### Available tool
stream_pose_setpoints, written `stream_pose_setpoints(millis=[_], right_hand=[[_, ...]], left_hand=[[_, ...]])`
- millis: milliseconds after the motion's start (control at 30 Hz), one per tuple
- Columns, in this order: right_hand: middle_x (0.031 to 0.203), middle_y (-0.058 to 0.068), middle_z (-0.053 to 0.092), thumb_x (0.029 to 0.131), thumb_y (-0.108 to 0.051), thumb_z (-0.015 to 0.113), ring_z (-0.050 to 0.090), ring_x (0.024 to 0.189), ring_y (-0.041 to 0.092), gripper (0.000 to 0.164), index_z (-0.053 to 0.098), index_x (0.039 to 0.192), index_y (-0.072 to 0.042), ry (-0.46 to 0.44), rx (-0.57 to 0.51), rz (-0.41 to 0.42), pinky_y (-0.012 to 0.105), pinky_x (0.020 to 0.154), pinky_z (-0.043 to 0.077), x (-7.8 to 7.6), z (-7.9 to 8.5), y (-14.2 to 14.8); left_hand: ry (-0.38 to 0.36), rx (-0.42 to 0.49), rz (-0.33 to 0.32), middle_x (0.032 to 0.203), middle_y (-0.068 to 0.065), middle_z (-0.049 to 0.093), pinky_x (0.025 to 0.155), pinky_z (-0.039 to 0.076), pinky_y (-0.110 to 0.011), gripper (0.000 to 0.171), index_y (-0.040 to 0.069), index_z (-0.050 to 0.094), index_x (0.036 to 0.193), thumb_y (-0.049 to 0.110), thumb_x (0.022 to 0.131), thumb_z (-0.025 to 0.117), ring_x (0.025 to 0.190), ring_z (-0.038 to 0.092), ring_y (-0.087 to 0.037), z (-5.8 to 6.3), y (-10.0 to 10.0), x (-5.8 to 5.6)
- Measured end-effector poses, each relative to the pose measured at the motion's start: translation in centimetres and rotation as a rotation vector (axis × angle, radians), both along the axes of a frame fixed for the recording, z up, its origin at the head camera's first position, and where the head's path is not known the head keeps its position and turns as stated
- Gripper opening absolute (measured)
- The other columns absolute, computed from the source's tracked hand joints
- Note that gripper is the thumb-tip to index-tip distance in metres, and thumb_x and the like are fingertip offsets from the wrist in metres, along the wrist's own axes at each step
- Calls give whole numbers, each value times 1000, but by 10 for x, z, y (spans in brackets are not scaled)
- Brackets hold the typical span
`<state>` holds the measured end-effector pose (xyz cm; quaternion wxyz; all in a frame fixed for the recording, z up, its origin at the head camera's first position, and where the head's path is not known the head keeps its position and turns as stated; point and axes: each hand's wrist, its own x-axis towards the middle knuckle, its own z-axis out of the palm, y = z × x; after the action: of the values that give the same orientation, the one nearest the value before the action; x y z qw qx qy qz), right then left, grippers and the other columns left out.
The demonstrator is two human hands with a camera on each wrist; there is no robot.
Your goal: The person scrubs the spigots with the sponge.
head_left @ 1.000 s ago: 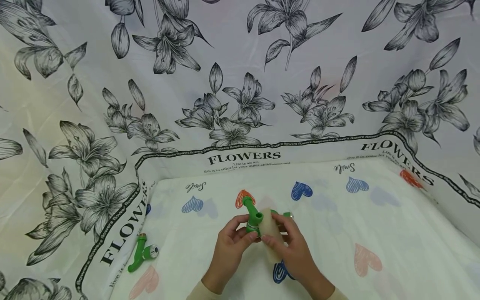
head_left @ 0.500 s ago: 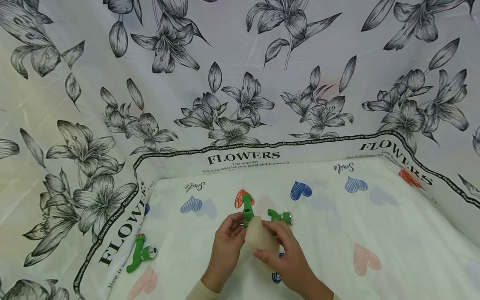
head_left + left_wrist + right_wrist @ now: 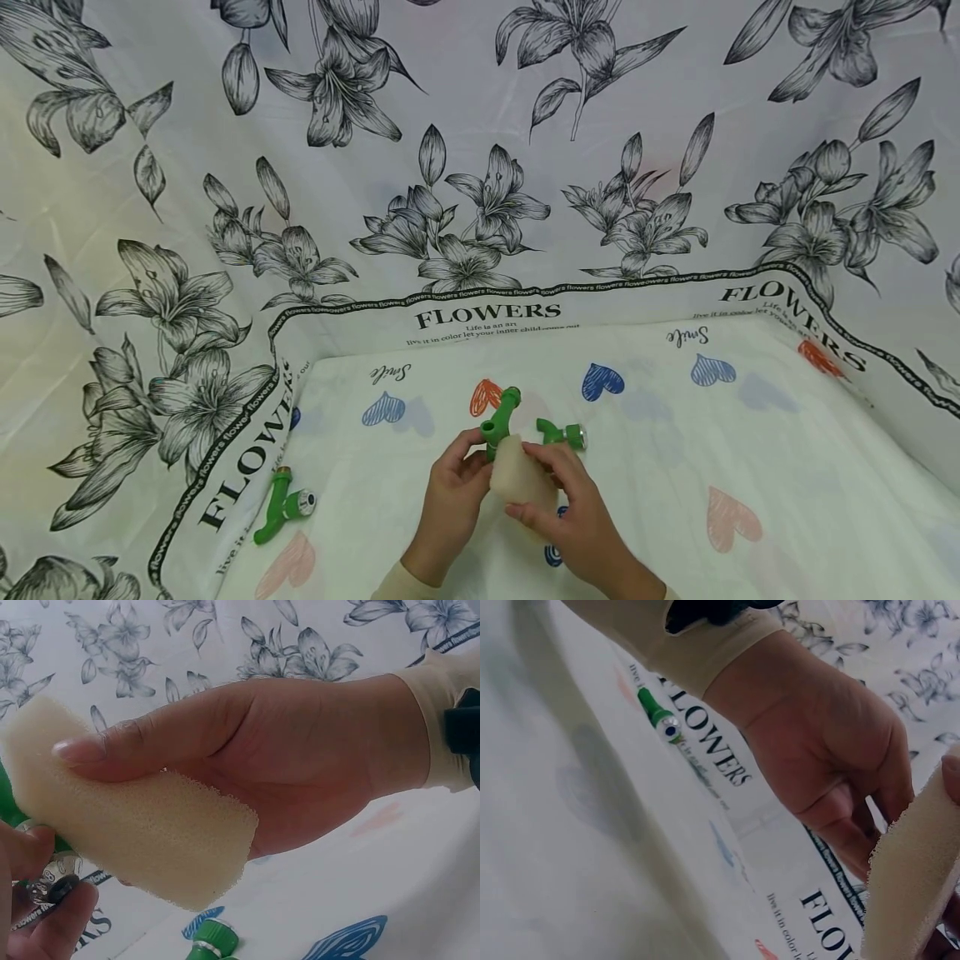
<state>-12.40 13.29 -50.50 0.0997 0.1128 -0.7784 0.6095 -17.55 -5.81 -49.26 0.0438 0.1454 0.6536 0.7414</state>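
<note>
My left hand (image 3: 453, 496) holds a green plastic tap (image 3: 501, 421), spout side pointing up and away. Its clear knob (image 3: 56, 874) shows between the fingers in the left wrist view. A cream block of sponge (image 3: 517, 479) is pinched in my right hand (image 3: 581, 512), thumb on one broad face, and its end overlaps the lower part of the tap. The left wrist view has the right hand (image 3: 292, 761) large, gripping the sponge; the right wrist view has the left hand (image 3: 821, 742), its fingertips partly hidden behind the sponge (image 3: 911, 874).
A second green tap (image 3: 562, 434) lies on the heart-print cloth (image 3: 645, 467) just beyond the right hand. Another green tap (image 3: 282, 506) lies at the cloth's left edge. Flower-print fabric (image 3: 480, 225) rises behind and at both sides.
The sponge has turned and shifted left in front of the held tap, uncovering the tap behind the right hand. The held tap has swung in the left hand, its upper end now leaning right.
</note>
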Motion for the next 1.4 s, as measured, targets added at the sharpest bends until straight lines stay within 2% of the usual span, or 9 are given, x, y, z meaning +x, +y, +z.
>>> stream_pose_setpoints(millis=[133,333,500,667,800,1000,1133,1267,1400], right_hand=[[133,-8,59,94,-29,89,58,117,22,63,60,150,-32,14,10,-6,36,96,55,1,2,0],[142,-7,58,94,-28,89,58,121,23,64,59,151,-27,26,13,-59,37,97,56,-1,3,2],[139,-3,59,98,-21,85,60,119,26,60,59,152,-24,3,-76,-76,38,96,58,-11,-3,11],[135,0,60,100,-21,82,61,119,27,57,59,152,-22,-38,-113,-73,36,96,58,-15,-5,17],[135,0,60,101,-23,82,60,119,26,55,60,152,-19,-78,-117,-85,34,96,58,-14,-3,16],[136,-1,60,101,-24,81,61,117,28,50,62,147,-24,-68,-109,-57,36,95,58,-12,-6,12],[137,-2,61,101,-23,82,60,116,29,51,61,148,-26,-54,-108,-43,36,95,58,-11,-7,11],[138,-4,60,100,-25,83,60,116,28,54,61,149,-27,-48,-84,-20,36,94,58,-7,-3,9],[138,-5,59,98,-27,86,59,118,26,57,62,149,-29,-30,-43,3,37,96,58,-1,2,7]], left_hand=[[2,-9,-12,141,-17,61,98,60,-36,36,2,66,137,-8,102,69,116,69,-31,1,0,1],[17,38,-64,145,-20,56,100,60,-42,38,1,64,140,-4,103,71,120,67,-33,2,2,3],[35,48,-147,138,-22,61,97,61,-49,43,-1,62,145,-1,104,72,119,69,-32,3,2,6],[38,11,-165,127,-23,66,88,65,-48,42,-2,62,146,-1,104,71,108,72,-32,5,0,8],[27,2,-165,125,-23,66,87,65,-46,42,-1,64,143,-1,103,74,106,71,-32,6,0,8],[27,-14,-103,121,-19,68,84,65,-38,43,1,69,139,-2,97,80,101,70,-27,7,3,9],[101,-66,-45,122,-14,68,83,65,-35,40,5,74,134,0,96,82,102,69,-28,5,3,6],[173,-169,52,122,-5,72,87,62,-35,38,12,79,129,1,93,85,107,68,-25,0,1,0],[172,-192,95,120,-2,76,93,60,-35,38,9,78,125,-3,90,86,108,69,-24,0,-2,-2]])
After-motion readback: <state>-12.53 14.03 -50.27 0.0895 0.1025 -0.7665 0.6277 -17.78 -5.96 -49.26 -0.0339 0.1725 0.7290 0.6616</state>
